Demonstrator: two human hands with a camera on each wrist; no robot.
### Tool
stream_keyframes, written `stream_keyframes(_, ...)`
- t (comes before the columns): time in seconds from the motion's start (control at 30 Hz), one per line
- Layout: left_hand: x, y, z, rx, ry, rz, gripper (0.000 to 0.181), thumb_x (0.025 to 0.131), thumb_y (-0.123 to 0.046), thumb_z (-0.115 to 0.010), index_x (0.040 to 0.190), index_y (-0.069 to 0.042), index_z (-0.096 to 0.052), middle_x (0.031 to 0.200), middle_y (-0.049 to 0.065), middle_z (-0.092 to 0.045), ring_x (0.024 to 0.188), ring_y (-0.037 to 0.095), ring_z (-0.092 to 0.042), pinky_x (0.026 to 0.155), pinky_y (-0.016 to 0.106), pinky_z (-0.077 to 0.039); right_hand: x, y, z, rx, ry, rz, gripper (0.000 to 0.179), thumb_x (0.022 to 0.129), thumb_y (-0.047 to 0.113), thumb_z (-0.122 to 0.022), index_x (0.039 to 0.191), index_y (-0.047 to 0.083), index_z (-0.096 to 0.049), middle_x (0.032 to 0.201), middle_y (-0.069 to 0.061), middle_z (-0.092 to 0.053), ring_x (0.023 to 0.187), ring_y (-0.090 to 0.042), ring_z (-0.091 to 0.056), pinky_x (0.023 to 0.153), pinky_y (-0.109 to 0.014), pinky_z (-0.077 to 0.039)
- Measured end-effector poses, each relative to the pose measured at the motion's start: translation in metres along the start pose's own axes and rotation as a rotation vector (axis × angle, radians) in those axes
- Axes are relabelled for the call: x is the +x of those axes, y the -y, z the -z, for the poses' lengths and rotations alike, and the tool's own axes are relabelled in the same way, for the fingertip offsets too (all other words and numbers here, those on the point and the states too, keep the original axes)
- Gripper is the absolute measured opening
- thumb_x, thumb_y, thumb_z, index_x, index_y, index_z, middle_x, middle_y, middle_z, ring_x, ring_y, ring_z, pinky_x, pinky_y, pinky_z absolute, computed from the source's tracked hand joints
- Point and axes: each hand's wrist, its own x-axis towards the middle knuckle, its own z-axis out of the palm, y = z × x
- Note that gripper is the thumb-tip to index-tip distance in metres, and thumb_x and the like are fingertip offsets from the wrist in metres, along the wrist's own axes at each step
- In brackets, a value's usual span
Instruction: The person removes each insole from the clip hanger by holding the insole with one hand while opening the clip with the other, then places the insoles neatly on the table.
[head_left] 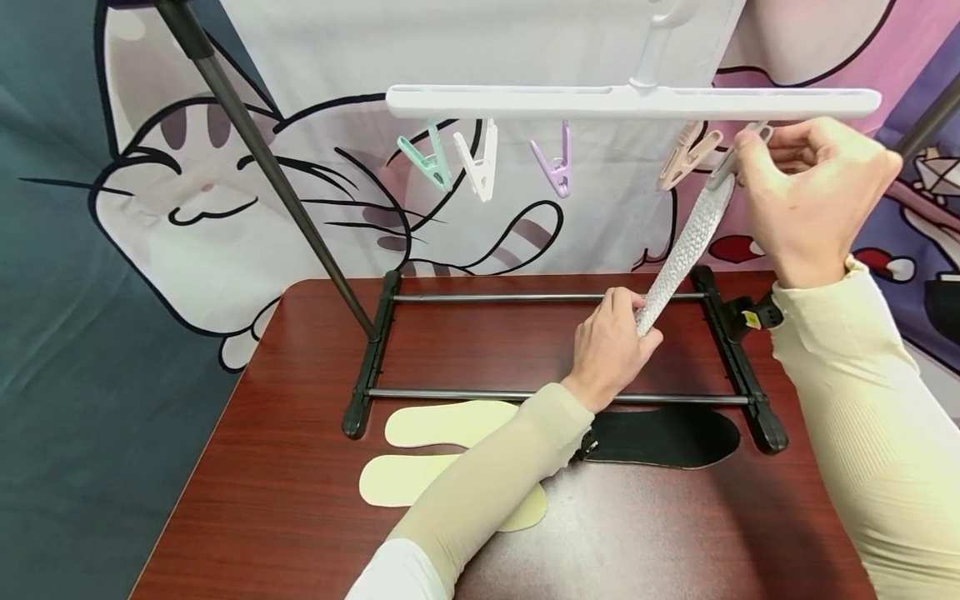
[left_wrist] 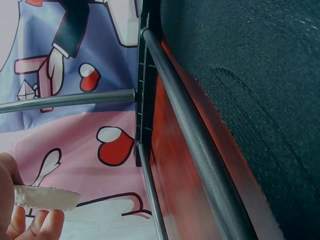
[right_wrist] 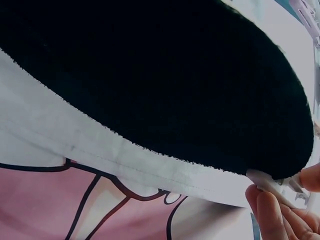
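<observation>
A shoe insole [head_left: 692, 237], grey-white and textured on one face, hangs at a slant below the white hanger bar [head_left: 525, 102]. Its other face, black [right_wrist: 165, 85], fills much of the right wrist view. My left hand [head_left: 611, 342] pinches its lower end; in the left wrist view, fingers hold its pale edge [left_wrist: 50, 198]. Up at the bar, my right hand [head_left: 817, 187] pinches a pale clothespin [head_left: 723, 171] at the insole's upper end. How far the clothespin's jaws stand apart is hidden. Close by hangs a beige clothespin [head_left: 688, 157].
Green [head_left: 429, 158], white [head_left: 480, 160] and purple [head_left: 555, 162] clothespins hang along the bar. Below stands the rack's base frame [head_left: 378, 350], with a slanted pole [head_left: 277, 175] at left. Two pale yellow insoles [head_left: 393, 481] and a black insole [head_left: 667, 436] lie on the table [head_left: 247, 500].
</observation>
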Motion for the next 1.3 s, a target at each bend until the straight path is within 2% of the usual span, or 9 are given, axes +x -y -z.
stream_keyframes(0.27,-0.001,0.002,0.0,0.013,-0.023,0.015,0.041,0.072,-0.022,-0.08,0.106,-0.015,-0.059,0.094,-0.005,-0.061,0.073,0.011,-0.066,0.057,0.023,-0.049,0.001,0.001,-0.001,0.035,0.003,0.011,0.01,0.08,0.026,-0.068,0.07,0.028,-0.072,0.062,0.03,-0.058,0.056,0.017,-0.057,0.058,-0.004,-0.039)
stream_keyframes(0.77,-0.009,0.008,0.004,0.012,0.013,0.009,0.038,0.072,-0.023,-0.079,0.104,-0.015,-0.059,0.09,-0.006,-0.059,0.071,0.01,-0.065,0.055,0.024,-0.048,0.0,-0.001,0.002,0.023,0.01,0.005,0.014,0.081,0.025,-0.067,0.069,0.032,-0.068,0.062,0.031,-0.057,0.054,0.017,-0.055,0.056,-0.006,-0.037)
stream_keyframes(1.07,-0.015,0.01,0.01,0.018,0.024,0.002,0.037,0.072,-0.023,-0.079,0.102,-0.016,-0.059,0.089,-0.006,-0.06,0.069,0.01,-0.065,0.054,0.025,-0.048,0.0,-0.002,0.003,0.016,0.009,0.0,0.011,0.08,0.026,-0.068,0.07,0.03,-0.07,0.061,0.031,-0.056,0.054,0.017,-0.055,0.056,-0.006,-0.036)
stream_keyframes(1.3,-0.023,0.011,0.014,-0.002,0.036,0.014,0.036,0.072,-0.022,-0.078,0.103,-0.016,-0.059,0.09,-0.007,-0.061,0.07,0.01,-0.065,0.053,0.025,-0.046,0.0,-0.005,0.003,-0.002,0.015,0.004,0.015,0.081,0.027,-0.068,0.069,0.036,-0.065,0.062,0.033,-0.055,0.055,0.019,-0.054,0.056,-0.007,-0.035)
